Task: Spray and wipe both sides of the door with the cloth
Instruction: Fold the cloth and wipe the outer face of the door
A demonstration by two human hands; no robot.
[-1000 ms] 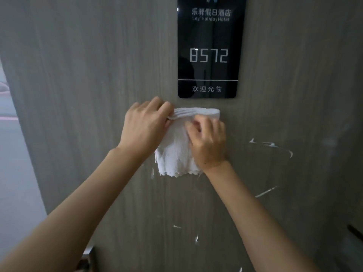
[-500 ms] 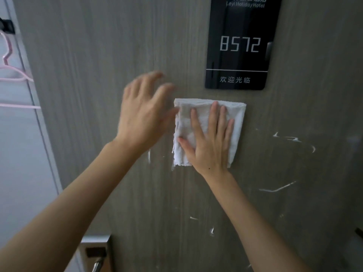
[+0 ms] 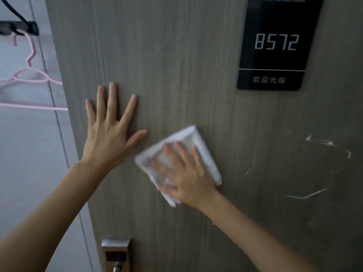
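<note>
The grey wood-grain door (image 3: 186, 75) fills the view; wiping is in hand. The right hand (image 3: 188, 179) presses the folded white cloth (image 3: 204, 154) flat, fingers straight; the left hand (image 3: 110, 132), fingers spread wide, braces. Next: white foam streaks (image 3: 306, 196) at three o'clock.

Both forearms bare; left hand (image 3: 110, 134), right hand (image 3: 188, 179) ungloved.

Black room sign (image 3: 275, 44), pink hangers (image 3: 31, 75), perhaps a lock plate (image 3: 115, 252).

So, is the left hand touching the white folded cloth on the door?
Apart. The head view shows bare grey wood-grain door between the left hand thumb and the white folded cloth.
</note>
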